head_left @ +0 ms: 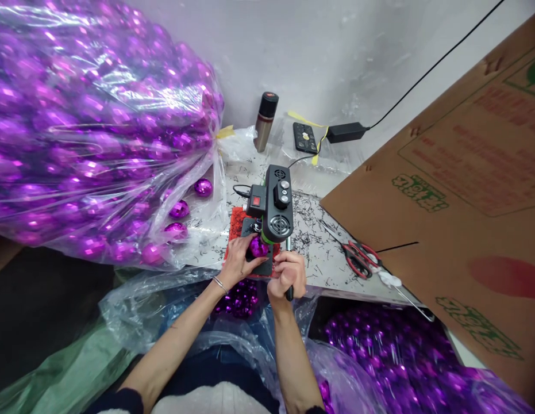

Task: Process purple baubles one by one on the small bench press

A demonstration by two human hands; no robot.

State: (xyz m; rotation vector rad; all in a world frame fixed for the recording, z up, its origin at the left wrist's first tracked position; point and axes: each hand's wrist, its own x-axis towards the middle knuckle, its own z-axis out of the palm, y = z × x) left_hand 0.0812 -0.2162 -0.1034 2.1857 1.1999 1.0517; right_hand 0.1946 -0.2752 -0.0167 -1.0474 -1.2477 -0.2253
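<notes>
My left hand point(241, 257) grips a shiny purple bauble point(259, 247) between thumb and fingers, under the front end of a small black bench machine point(278, 204). The machine has round vents, silver knobs and a red switch point(256, 200), and stands on a red mat point(237, 221). My right hand point(288, 275) is closed around the lever handle point(289, 292) at the machine's right side; the handle's dark end shows below the fist. The contact between the bauble and the machine is hidden.
A large clear bag of purple baubles point(99, 132) fills the left, with several loose ones beside it. Red-handled scissors point(357, 257) lie at right by a cardboard box point(443, 190). A thermos point(265, 122), phone point(304, 137) and power adapter point(347, 132) sit behind. Black scraps litter the table.
</notes>
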